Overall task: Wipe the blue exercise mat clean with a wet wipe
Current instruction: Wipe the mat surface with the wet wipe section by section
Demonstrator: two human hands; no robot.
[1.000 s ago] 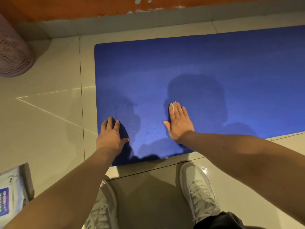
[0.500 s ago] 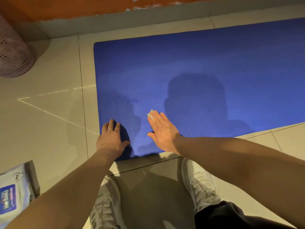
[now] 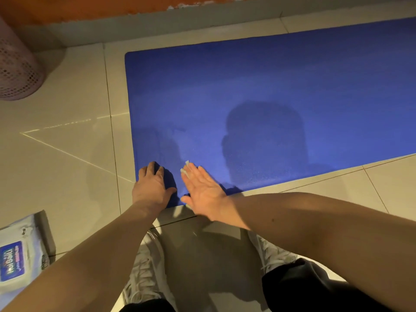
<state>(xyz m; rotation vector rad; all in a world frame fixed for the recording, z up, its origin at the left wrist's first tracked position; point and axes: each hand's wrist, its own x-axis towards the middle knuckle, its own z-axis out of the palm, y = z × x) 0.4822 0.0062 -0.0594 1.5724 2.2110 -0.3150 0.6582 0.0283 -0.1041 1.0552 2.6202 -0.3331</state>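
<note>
Blue mat (image 3: pixel 258 86) is showing matt, finely grainy, foam-like. Floor tiles (image 3: pixel 67 165) are looking glazed, smooth, reflecting light. Far-left basket (image 3: pixel 15 70) is looking like perforated plastic. Near-left wipes pack (image 3: pixel 15 262) is shining as glossy plastic film. Far wall paint (image 3: pixel 90 7) is flaking, matt.

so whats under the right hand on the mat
A wet wipe: only white bits show past the fingertips of the right hand, flat on the blue exercise mat. The hand covers the rest.

Open mat (image 3: pixel 270 86) ahead, right; left hand (image 3: pixel 153 188) blocks near-left corner; basket (image 3: pixel 18 70) far left
</note>
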